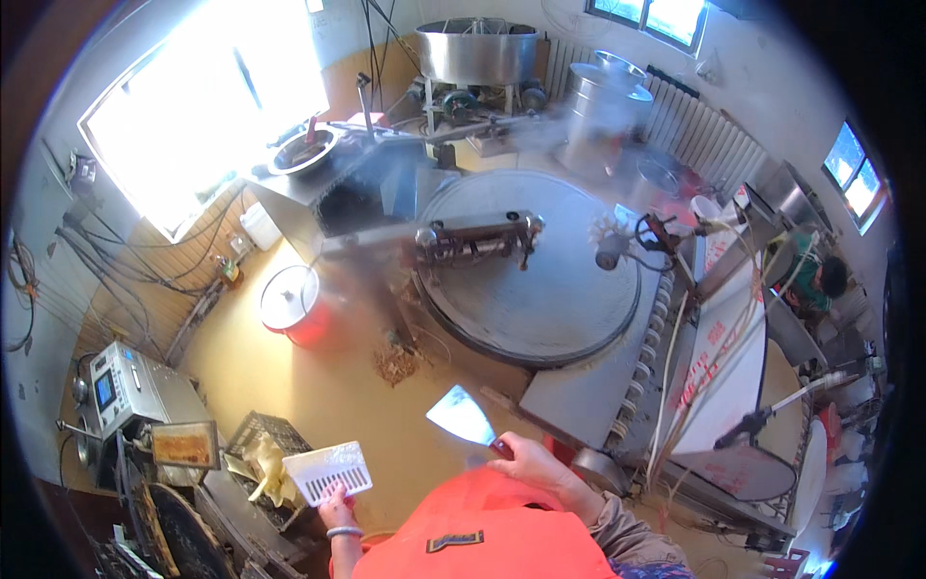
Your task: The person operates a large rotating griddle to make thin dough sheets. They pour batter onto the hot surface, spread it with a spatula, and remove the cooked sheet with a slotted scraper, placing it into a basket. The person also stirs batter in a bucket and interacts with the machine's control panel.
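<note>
My left hand (338, 511), a bracelet at its wrist, grips a white rectangular plastic plate (333, 465) by its slotted lower end. In my right hand (540, 470) is the dark red handle of a scraper (463, 417); its wide flat metal blade points up and to the left. Both hands are in front of my red apron (482, 531), apart from each other. Beyond the scraper lies a large round griddle (569, 280) with a pale dusty surface, crossed by a metal arm with a roller (477, 236). Neither tool touches the griddle.
A lidded red bucket (292, 299) stands on the floor beside a small pile of crumbs (395, 365). Left of me are a crate (275, 454) with yellowish sheets and a control box (130, 386). A conveyor (723, 386) runs along the right; a person (815, 270) is beyond it.
</note>
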Demonstrator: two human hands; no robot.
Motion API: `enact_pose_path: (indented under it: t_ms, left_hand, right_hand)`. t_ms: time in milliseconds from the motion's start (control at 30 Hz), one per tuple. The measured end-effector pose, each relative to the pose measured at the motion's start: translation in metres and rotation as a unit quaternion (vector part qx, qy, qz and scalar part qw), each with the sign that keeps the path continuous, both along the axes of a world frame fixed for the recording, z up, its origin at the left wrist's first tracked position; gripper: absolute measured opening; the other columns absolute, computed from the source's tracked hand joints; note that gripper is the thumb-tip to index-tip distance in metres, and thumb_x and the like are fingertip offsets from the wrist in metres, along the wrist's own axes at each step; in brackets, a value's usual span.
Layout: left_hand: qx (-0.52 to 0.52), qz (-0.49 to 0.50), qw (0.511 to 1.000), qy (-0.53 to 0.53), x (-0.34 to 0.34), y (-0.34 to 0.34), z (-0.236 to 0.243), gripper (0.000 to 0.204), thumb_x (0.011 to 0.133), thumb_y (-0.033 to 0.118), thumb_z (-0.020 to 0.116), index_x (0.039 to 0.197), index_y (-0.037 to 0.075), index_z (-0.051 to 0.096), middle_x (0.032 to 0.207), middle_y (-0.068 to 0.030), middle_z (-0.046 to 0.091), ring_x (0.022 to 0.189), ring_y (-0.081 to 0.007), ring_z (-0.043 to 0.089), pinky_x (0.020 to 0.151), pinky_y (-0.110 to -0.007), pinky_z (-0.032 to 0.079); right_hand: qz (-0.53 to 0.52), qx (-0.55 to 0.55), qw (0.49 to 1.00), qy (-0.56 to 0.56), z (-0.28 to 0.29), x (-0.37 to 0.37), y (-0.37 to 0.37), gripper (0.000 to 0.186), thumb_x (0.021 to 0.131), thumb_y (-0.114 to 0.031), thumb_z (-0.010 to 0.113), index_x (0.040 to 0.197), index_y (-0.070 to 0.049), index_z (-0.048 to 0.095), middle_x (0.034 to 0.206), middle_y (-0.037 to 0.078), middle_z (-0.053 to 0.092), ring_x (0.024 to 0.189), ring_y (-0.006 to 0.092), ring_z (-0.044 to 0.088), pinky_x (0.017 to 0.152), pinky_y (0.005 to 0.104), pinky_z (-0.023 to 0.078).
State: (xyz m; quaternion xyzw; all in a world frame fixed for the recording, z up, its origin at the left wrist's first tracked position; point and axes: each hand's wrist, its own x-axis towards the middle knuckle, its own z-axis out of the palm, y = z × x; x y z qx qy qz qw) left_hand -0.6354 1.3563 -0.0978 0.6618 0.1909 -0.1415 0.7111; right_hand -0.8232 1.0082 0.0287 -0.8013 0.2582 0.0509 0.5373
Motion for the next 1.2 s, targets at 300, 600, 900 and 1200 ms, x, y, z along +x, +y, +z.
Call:
enact_pose_path:
  t_ms: [300,600,900,1200]
  left_hand:
    - [0.041,0.082,0.995,-0.033,0.109,0.007,0.032,0.018,0.084,0.008,0.062,0.102,0.006,0.062,0.089,-0.0019,0.064,0.067,-0.0087,0.059,0.049,-0.02,0.044]
    - [0.045,0.047,0.996,-0.068,0.308,0.054,0.024,0.023,0.086,0.009,0.062,0.108,0.005,0.059,0.091,-0.0022,0.063,0.074,-0.0102,0.059,0.059,-0.022,0.046]
    - [-0.001,0.116,0.993,-0.038,0.487,0.092,0.026,0.019,0.088,0.016,0.064,0.099,0.002,0.064,0.087,-0.0043,0.064,0.073,-0.0117,0.06,0.059,-0.024,0.048]
    - [0.027,0.184,0.982,0.042,0.653,0.122,0.021,0.018,0.088,0.023,0.063,0.102,0.011,0.061,0.089,0.0022,0.064,0.074,-0.0079,0.058,0.06,-0.024,0.045]
  right_hand:
    - [0.067,0.063,0.995,-0.036,0.022,0.131,-0.009,0.042,0.083,-0.034,0.067,0.105,-0.002,0.054,0.093,0.016,0.063,0.086,0.0272,0.061,0.074,0.0353,0.046]
    - [-0.058,0.15,0.985,-0.057,0.041,0.323,0.055,0.037,0.083,-0.024,0.07,0.108,-0.001,0.054,0.087,0.005,0.058,0.081,0.0101,0.053,0.073,0.026,0.045]
    - [-0.192,0.201,0.956,-0.097,0.055,0.501,0.111,0.027,0.084,-0.018,0.069,0.101,-0.004,0.054,0.077,-0.004,0.048,0.064,0.0039,0.047,0.05,0.0206,0.041]
    - [-0.168,0.207,0.951,-0.157,0.055,0.702,0.102,0.02,0.087,-0.013,0.064,0.098,-0.008,0.049,0.068,-0.006,0.042,0.052,0.0025,0.04,0.045,0.019,0.034]
